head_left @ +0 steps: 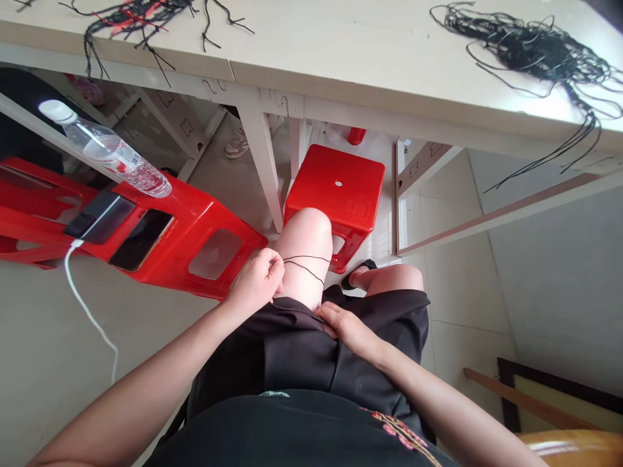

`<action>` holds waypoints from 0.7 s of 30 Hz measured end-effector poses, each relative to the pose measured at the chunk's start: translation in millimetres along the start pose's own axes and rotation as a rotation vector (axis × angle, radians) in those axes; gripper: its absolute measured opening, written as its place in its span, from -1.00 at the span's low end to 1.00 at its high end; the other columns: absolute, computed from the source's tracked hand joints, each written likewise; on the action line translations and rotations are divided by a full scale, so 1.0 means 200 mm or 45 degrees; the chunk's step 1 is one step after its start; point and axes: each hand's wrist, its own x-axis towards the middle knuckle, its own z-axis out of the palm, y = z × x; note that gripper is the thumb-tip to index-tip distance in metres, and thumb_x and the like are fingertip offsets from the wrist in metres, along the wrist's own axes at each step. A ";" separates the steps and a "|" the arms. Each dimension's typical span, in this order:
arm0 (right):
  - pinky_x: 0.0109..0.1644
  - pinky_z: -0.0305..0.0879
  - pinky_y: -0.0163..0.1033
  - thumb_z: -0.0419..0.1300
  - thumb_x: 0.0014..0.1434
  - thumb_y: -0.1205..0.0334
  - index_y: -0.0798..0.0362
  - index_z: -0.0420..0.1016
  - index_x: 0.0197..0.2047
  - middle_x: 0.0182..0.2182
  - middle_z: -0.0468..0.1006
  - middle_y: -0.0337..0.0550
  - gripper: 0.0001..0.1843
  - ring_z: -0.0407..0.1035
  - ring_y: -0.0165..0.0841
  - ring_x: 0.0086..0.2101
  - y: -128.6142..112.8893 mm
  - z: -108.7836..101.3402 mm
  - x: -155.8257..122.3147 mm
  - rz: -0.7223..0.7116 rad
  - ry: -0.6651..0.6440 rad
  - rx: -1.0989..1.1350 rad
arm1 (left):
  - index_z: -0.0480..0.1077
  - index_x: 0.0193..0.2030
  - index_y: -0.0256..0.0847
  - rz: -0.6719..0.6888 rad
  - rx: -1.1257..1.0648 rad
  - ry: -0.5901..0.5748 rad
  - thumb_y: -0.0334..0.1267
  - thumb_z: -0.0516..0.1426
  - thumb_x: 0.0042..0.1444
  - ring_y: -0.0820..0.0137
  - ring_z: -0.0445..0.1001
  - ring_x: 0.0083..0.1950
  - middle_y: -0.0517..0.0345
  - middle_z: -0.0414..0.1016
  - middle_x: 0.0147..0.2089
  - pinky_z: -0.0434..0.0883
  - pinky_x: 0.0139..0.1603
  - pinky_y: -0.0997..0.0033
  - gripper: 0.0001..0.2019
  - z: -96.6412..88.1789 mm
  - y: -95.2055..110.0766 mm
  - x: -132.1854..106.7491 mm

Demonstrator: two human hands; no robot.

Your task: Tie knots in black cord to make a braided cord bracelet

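A thin black cord runs in two strands across my bare left thigh, just below the hem of my black shorts. Both strands meet at my left hand, whose fingers are pinched closed on the cord at the outer side of the thigh. My right hand rests at the inner thigh against the shorts' hem. Its fingers are curled together, and whatever they grip is hidden. The far ends of the strands pass out of sight around the inner side of the leg.
Black cord tangles and knotted black and red cords lie on the pale table. Red stools stand below; the left one bears a water bottle, a phone and a cabled dark device.
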 end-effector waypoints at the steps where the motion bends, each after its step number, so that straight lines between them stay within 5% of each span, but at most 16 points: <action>1: -0.25 0.37 -0.31 -0.10 0.29 0.21 0.00 0.46 -0.19 -0.31 0.51 -0.22 -0.69 0.40 -0.39 -0.33 0.01 0.00 0.00 0.034 -0.104 0.126 | 0.15 -0.41 -0.13 -0.011 0.001 -0.021 -0.17 -0.07 0.14 0.49 0.32 -0.70 0.32 0.41 -0.60 0.27 -0.62 0.51 -0.85 0.00 0.00 -0.01; 5: -0.22 0.34 -0.28 -0.16 0.29 0.00 0.08 0.45 -0.34 -0.40 0.50 -0.22 -0.53 0.38 -0.37 -0.36 0.04 -0.01 0.01 0.318 -0.287 0.611 | 0.16 -0.40 -0.13 -0.038 -0.037 -0.073 -0.18 -0.06 0.13 0.49 0.32 -0.68 0.33 0.41 -0.62 0.27 -0.63 0.53 -0.86 -0.01 -0.01 -0.02; 7: -0.18 0.32 -0.24 -0.24 0.29 -0.08 0.10 0.43 -0.41 -0.44 0.48 -0.19 -0.42 0.37 -0.35 -0.36 0.04 -0.01 0.04 0.437 -0.201 0.638 | 0.16 -0.40 -0.14 -0.050 -0.099 -0.078 -0.18 -0.06 0.14 0.52 0.28 -0.70 0.34 0.41 -0.62 0.25 -0.65 0.55 -0.86 -0.01 0.00 -0.02; 9: -0.21 0.31 -0.23 -0.18 0.26 -0.10 0.10 0.40 -0.41 -0.47 0.44 -0.18 -0.46 0.34 -0.34 -0.39 0.04 0.02 0.07 0.493 0.058 0.488 | 0.16 -0.42 -0.15 -0.067 -0.155 -0.078 -0.19 -0.06 0.14 0.55 0.25 -0.72 0.35 0.40 -0.63 0.22 -0.67 0.57 -0.85 -0.01 0.00 -0.01; 12: -0.30 0.33 -0.25 0.06 0.18 -0.01 0.11 0.32 -0.09 -0.32 0.42 -0.13 -0.62 0.30 -0.40 -0.44 0.06 0.08 0.13 0.388 0.553 0.227 | 0.17 -0.42 -0.16 -0.100 -0.220 -0.076 -0.19 -0.06 0.14 0.58 0.22 -0.75 0.36 0.38 -0.63 0.20 -0.70 0.59 -0.84 0.00 -0.01 0.00; 14: -0.31 0.35 -0.26 0.07 0.19 0.09 0.08 0.24 0.04 -0.23 0.41 -0.08 -0.61 0.30 -0.42 -0.44 0.07 0.10 0.16 0.251 0.739 0.109 | 0.17 -0.41 -0.17 -0.110 -0.248 -0.074 -0.18 -0.07 0.15 0.59 0.20 -0.76 0.36 0.38 -0.63 0.17 -0.72 0.60 -0.84 0.00 -0.02 0.00; 18: -0.24 0.36 -0.29 -0.01 0.26 0.21 0.06 0.40 -0.16 -0.32 0.44 -0.10 -0.79 0.37 -0.38 -0.34 0.10 0.07 0.21 0.030 0.774 -0.182 | 0.19 -0.39 -0.17 -0.109 -0.260 -0.073 -0.16 -0.06 0.16 0.61 0.20 -0.77 0.36 0.39 -0.62 0.16 -0.72 0.61 -0.83 0.01 -0.03 0.00; 21: -0.28 0.37 -0.30 -0.04 0.27 0.24 0.08 0.43 -0.23 -0.37 0.46 -0.10 -0.76 0.39 -0.37 -0.38 0.13 0.01 0.22 0.038 0.695 -0.405 | 0.19 -0.39 -0.17 -0.118 -0.278 -0.090 -0.16 -0.06 0.16 0.61 0.20 -0.76 0.37 0.38 -0.62 0.16 -0.72 0.61 -0.83 0.01 -0.03 0.00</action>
